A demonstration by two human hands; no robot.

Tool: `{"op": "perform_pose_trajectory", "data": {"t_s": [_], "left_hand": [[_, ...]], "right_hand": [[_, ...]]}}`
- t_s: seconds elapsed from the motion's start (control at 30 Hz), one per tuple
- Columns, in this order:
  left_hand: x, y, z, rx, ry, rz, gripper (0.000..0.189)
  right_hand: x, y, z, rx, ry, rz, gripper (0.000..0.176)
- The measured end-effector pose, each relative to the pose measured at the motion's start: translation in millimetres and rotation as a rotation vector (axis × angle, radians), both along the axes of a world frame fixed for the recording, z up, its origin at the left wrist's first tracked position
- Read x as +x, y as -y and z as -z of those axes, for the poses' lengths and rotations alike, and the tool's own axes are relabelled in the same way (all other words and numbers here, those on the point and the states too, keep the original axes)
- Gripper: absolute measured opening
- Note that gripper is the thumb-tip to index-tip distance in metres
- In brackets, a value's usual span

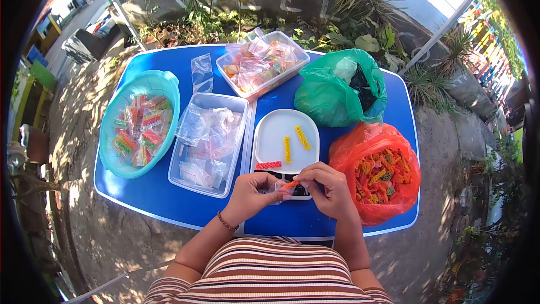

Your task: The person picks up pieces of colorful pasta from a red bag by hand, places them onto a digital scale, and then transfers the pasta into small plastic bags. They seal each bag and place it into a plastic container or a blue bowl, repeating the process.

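Note:
Near the front edge of the blue table, my left hand (256, 196) has its fingers closed on a small clear plastic bag (275, 189). My right hand (329, 188) pinches an orange twisted piece (291, 184) at the bag's mouth. Just beyond my hands is a white tray (270, 121) on a dark-fronted device. On it lie two yellow twisted pieces (287, 149) and a red one (268, 165). To the right, a red plastic bag (360, 141) stands open, full of colourful twisted pieces (377, 177).
A clear bin (173, 171) of empty bags stands left of the tray. Farther left is a turquoise basket (107, 135) of filled packets. Another bin (267, 91) of packets and a green bag (320, 93) stand at the back, with a loose clear bag (202, 73).

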State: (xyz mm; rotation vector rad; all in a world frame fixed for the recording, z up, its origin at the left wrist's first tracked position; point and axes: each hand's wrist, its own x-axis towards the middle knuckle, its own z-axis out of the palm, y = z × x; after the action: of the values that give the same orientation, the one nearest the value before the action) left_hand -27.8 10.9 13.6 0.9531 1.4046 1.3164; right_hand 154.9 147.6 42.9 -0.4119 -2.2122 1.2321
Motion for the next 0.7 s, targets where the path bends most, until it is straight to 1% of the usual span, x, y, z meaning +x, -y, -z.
{"op": "perform_pose_trajectory", "data": {"t_s": [0.03,0.13,0.17,0.23,0.33,0.43,0.53,0.57,0.63,0.67,0.7], "left_hand": [[1,0,-1,-0.010,-0.034,0.037,0.028],[3,2,-14,-0.008,-0.134,0.090,0.029],[3,1,-17,0.000,-0.168,0.098,0.030],[5,1,-12,0.024,-0.087,0.068,0.027],[6,1,-9,0.021,0.003,0.076,0.025],[8,2,-2,0.008,0.064,0.078,0.025],[13,2,-3,0.024,0.144,0.029,0.027],[15,2,-4,0.033,0.176,0.008,0.027],[16,3,0,0.043,0.141,0.009,0.027],[16,4,1,0.047,0.123,0.008,0.027],[17,4,3,0.048,0.169,-0.001,0.027]], "right_hand": [[0,0,-2,0.025,0.012,-0.023,0.019],[-6,7,-10,-0.030,0.086,0.123,0.016],[-8,9,-5,-0.204,-0.015,0.148,0.017],[-9,13,12,-0.551,-0.219,0.188,0.018],[-8,15,24,-0.561,-0.284,0.139,0.023],[-10,22,25,-0.580,-0.311,0.170,0.024],[-10,29,18,-0.611,-0.263,0.166,0.020],[-10,30,19,-0.578,-0.267,0.165,0.019],[-10,31,22,-0.512,-0.274,0.159,0.016],[-9,29,25,-0.409,-0.249,0.160,0.016],[-7,26,29,-0.306,-0.225,0.160,0.017]]}}
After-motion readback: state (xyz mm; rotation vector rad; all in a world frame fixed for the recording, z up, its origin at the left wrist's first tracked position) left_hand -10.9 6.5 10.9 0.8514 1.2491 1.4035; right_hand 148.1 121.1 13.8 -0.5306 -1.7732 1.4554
